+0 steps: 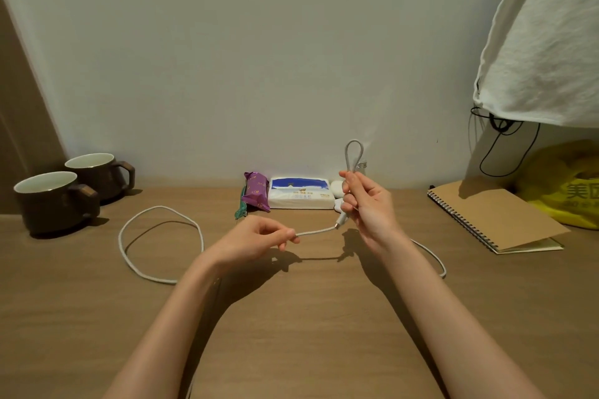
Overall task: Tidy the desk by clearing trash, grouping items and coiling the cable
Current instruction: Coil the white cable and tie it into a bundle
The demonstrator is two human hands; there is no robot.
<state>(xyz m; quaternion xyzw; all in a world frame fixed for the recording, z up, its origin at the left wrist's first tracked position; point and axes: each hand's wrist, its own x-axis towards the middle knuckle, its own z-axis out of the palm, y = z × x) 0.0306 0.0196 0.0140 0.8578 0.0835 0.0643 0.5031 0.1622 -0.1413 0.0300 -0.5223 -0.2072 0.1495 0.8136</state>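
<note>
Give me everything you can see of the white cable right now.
The white cable, braided-looking, is partly gathered. The right hand pinches a small upright loop with a plug end hanging below. The left hand pinches the run between the hands. The rest lies slack on the wooden desk, looping left and trailing right.

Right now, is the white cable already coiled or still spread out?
Mostly spread: the right hand holds one small loop, while the cable lies loose on the desk.
</note>
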